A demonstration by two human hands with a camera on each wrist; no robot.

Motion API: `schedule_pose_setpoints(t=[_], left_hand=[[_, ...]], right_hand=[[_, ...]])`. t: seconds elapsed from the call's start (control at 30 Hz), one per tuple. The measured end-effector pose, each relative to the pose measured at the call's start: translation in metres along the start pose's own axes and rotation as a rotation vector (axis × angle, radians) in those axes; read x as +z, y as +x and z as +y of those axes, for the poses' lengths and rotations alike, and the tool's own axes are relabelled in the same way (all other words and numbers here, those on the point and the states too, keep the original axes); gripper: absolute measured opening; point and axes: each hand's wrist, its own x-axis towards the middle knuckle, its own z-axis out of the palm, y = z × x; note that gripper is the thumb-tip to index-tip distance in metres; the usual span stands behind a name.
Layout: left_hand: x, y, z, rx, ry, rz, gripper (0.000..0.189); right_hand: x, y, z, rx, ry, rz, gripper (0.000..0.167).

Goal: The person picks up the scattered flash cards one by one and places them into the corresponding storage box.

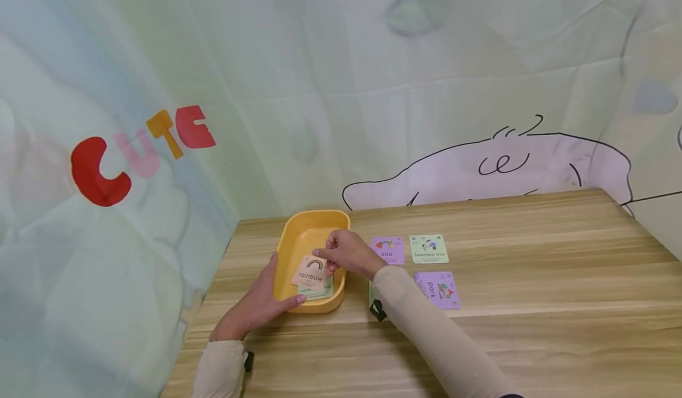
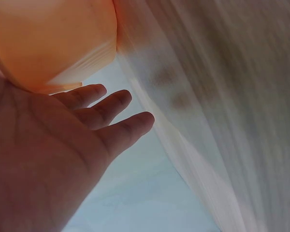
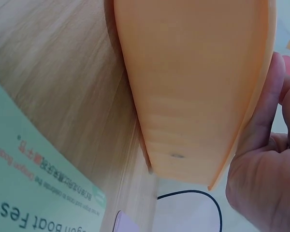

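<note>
A yellow plastic bin (image 1: pixel 341 300) stands on the table, with a green card (image 1: pixel 321 292) lying inside. My right hand (image 1: pixel 353 252) reaches over its right rim and pinches a pink "rainbow" card (image 1: pixel 311 275) by the upper edge. That card partly covers the green one. Along the bin's left side rests my left hand (image 1: pixel 261 303), thumb at the near rim. In the left wrist view its fingers (image 2: pixel 128 133) extend beside the bin (image 2: pixel 63 38), fairly straight. From the right wrist, my hand (image 3: pixel 268 188) shows at the bin's rim, the pinched card hidden.
Right of the bin lie a purple "zoo" card (image 1: pixel 391 256), a green "Teachers' Day" card (image 1: pixel 430 250) and a purple "park" card (image 1: pixel 444 291). A green "Dragon Boat Festival" card (image 3: pixel 43 169) is mostly under the right forearm in the head view. Printed curtains (image 1: pixel 319 90) border the wooden table (image 1: pixel 533 339).
</note>
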Motion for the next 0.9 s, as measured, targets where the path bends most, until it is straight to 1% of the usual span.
schedule_pose_setpoints(t=[0.1,0.27,0.6,0.77,0.9], left_hand=[[0.000,0.000,0.001,-0.001,-0.003,0.003,0.105],[0.000,0.000,0.002,0.020,-0.011,0.001,0.101],[0.000,0.000,0.004,0.017,-0.005,0.003,0.099],[0.000,0.000,0.005,0.003,0.006,0.005,0.102],[-0.001,-0.001,0.004,-0.001,0.015,0.005,0.104]], right_hand=[[-0.001,0.000,0.001,-0.004,0.000,-0.005,0.030],[-0.001,-0.001,0.002,-0.022,-0.014,-0.012,0.029],[-0.008,-0.011,0.000,-0.110,0.033,-0.056,0.023],[-0.012,-0.015,0.000,-0.160,0.022,-0.064,0.018],[-0.016,-0.018,0.001,-0.177,0.002,-0.072,0.017]])
